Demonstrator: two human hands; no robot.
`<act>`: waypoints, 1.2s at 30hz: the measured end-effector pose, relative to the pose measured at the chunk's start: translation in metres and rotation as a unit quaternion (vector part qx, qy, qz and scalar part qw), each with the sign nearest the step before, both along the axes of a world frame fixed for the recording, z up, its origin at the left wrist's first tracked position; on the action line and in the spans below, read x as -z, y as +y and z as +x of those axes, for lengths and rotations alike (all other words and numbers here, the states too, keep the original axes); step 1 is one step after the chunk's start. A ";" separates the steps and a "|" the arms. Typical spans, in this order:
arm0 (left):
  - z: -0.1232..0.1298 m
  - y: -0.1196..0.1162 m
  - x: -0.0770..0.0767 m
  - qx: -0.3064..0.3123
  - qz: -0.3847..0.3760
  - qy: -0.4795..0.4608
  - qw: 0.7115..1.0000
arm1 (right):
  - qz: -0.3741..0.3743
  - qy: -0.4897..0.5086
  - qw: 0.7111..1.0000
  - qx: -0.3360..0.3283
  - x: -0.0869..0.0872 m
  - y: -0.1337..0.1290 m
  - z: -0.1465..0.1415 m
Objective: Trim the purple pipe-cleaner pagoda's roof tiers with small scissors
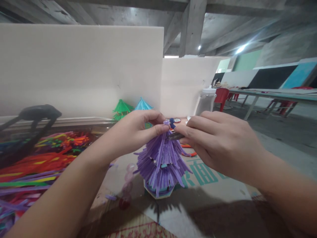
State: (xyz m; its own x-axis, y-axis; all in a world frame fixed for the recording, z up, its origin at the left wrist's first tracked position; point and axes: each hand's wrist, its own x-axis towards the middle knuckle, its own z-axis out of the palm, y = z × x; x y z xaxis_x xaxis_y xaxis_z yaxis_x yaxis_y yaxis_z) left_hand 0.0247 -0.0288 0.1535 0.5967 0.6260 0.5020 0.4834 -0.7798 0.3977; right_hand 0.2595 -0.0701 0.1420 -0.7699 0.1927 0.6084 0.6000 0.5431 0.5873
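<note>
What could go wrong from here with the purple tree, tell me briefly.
The dark tool in the right hand points at the upper strands of the purple tree; a slip might bend or nip one. Its tip is also close to the left hand, so the thumb could get pinched. And the tree stands on a small base, so a hard sideways push at the top may tip it.

White-lidded jar [206, 103] before pale partition [183, 86]; red chair [221, 96] by long table [277, 95]; concrete beams [235, 8] overhead.
</note>
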 end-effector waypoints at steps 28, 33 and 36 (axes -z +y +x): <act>0.014 -0.010 0.003 0.012 0.055 -0.058 0.997 | 0.002 0.014 1.000 -0.027 -0.004 0.001 0.006; 0.013 -0.009 0.002 0.019 0.059 -0.030 0.998 | -0.007 0.022 0.999 -0.033 -0.004 -0.002 0.005; 0.009 -0.003 0.003 0.029 0.035 -0.009 0.999 | -0.019 0.045 0.998 -0.046 -0.003 -0.002 0.003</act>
State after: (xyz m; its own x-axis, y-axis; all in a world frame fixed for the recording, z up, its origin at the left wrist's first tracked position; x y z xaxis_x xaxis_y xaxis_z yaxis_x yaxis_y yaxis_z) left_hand 0.0336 -0.0317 0.1507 0.6221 0.5529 0.5543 0.4293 -0.8330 0.3491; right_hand 0.2624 -0.0725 0.1452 -0.7275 0.1478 0.6700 0.5964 0.6191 0.5109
